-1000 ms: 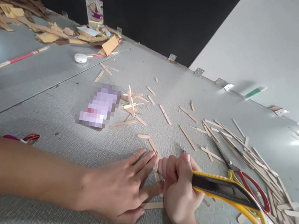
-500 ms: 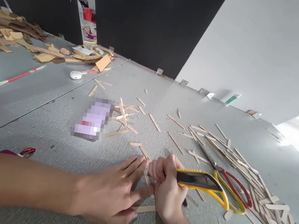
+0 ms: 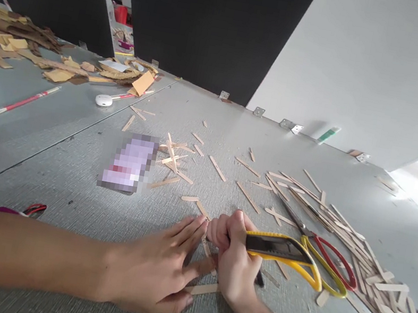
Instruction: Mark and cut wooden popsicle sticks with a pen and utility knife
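Observation:
My left hand (image 3: 163, 264) lies flat on the grey tabletop (image 3: 77, 192), fingers spread, pressing down wooden sticks (image 3: 204, 288) that poke out beside its thumb and fingertips. My right hand (image 3: 233, 260) is closed in a fist round a yellow utility knife (image 3: 281, 248), whose body sticks out to the right. Its blade end points down at the stick between the two hands; the tip is hidden by my fingers. The two hands touch.
Red-and-yellow scissors (image 3: 323, 252) lie just right of the knife. Several loose wooden sticks (image 3: 345, 229) are scattered ahead and piled to the right. A blurred purple object (image 3: 130, 163) lies ahead. Cardboard scraps (image 3: 59, 65), a white mouse-like object (image 3: 103, 100) and a red-white rod (image 3: 22, 102) sit far left.
The view has shifted a little since a second ago. My right hand with the knife has drawn slightly closer to me; my left hand stays pressed on the sticks.

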Action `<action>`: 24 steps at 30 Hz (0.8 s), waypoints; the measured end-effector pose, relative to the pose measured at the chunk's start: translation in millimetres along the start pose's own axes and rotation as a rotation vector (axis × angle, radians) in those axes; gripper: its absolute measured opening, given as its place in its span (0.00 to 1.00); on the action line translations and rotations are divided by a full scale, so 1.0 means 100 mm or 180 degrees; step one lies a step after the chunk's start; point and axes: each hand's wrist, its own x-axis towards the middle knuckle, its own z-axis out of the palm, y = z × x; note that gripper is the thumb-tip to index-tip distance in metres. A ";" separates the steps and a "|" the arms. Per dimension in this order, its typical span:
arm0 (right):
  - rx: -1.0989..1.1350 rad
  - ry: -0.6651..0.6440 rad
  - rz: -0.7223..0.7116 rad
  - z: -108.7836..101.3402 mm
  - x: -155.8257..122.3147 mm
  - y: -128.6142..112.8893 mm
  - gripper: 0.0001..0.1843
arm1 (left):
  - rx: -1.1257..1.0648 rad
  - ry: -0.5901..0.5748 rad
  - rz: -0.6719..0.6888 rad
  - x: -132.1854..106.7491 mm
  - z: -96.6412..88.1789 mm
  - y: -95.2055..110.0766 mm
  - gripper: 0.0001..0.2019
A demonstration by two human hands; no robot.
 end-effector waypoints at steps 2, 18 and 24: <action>-0.0066 -0.0013 0.0041 0.00 -0.01 0.00 0.28 | 0.0029 0.0025 0.0011 0.00 0.01 0.00 0.33; -0.0608 0.0061 0.0141 -0.02 -0.05 0.01 0.29 | 0.0131 0.0145 -0.0029 0.01 0.07 0.05 0.27; -0.0452 0.0318 0.0131 0.03 -0.01 -0.02 0.30 | 0.0246 0.0036 -0.0032 0.01 0.07 0.06 0.30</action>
